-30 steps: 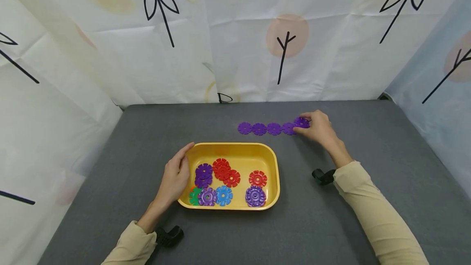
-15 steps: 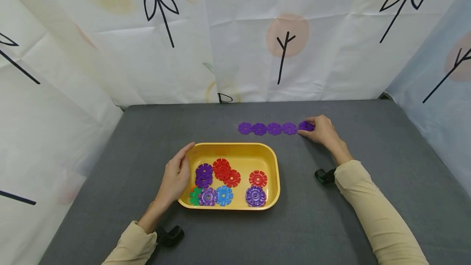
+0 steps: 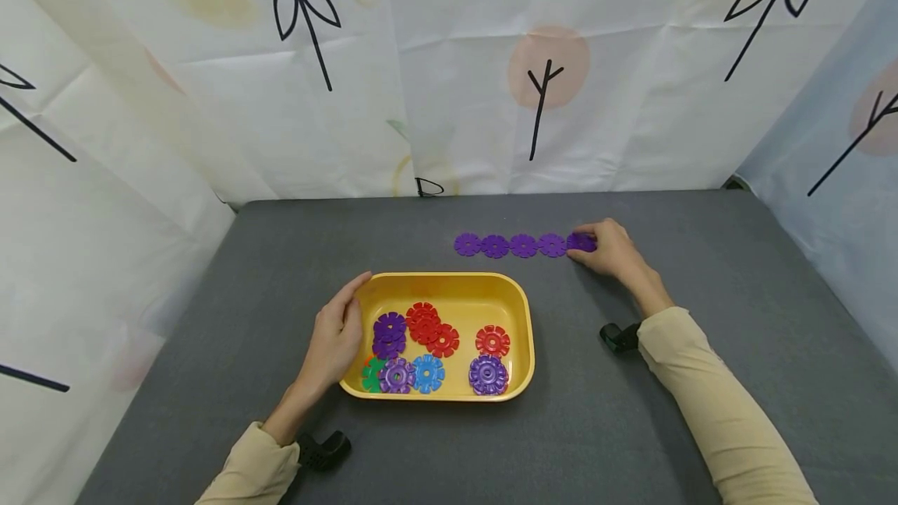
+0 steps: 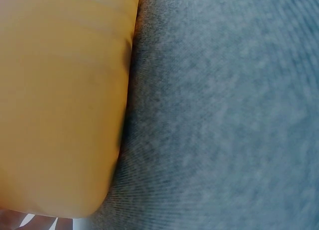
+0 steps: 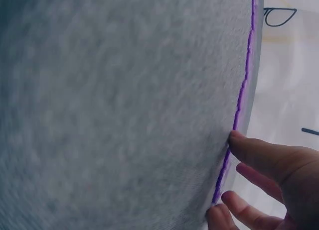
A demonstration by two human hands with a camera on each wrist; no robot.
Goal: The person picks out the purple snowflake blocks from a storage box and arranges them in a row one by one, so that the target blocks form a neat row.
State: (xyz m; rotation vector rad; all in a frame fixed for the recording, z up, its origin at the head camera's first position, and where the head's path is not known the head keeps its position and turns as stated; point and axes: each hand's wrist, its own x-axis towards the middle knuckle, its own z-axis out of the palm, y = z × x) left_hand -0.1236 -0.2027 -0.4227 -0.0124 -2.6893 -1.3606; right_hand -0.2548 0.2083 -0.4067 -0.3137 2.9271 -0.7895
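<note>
My right hand (image 3: 612,252) holds a purple flower-shaped disc (image 3: 581,242) by its edge, at the right end of a row of several matching purple discs (image 3: 523,245) lying flat near the table's back. The held disc lies close against the last one. In the right wrist view the row (image 5: 242,93) appears edge-on, with the fingertips (image 5: 236,136) at the held disc. My left hand (image 3: 338,333) grips the left rim of a yellow tray (image 3: 484,280); its outer wall fills the left of the left wrist view, where most of that hand is hidden.
In the tray lie red discs (image 3: 422,323), dark purple discs (image 3: 389,333), a lighter purple disc (image 3: 396,375), a blue disc (image 3: 428,373) and a green disc (image 3: 372,374). To the right are another red disc (image 3: 493,340) and a ridged purple disc (image 3: 487,374). A printed white curtain (image 3: 449,100) borders the grey table (image 3: 435,450).
My right hand has brought the purple disc down from above the row's end, shifted it right, then slid it slightly left against the last disc. The left hand and tray stay put.
</note>
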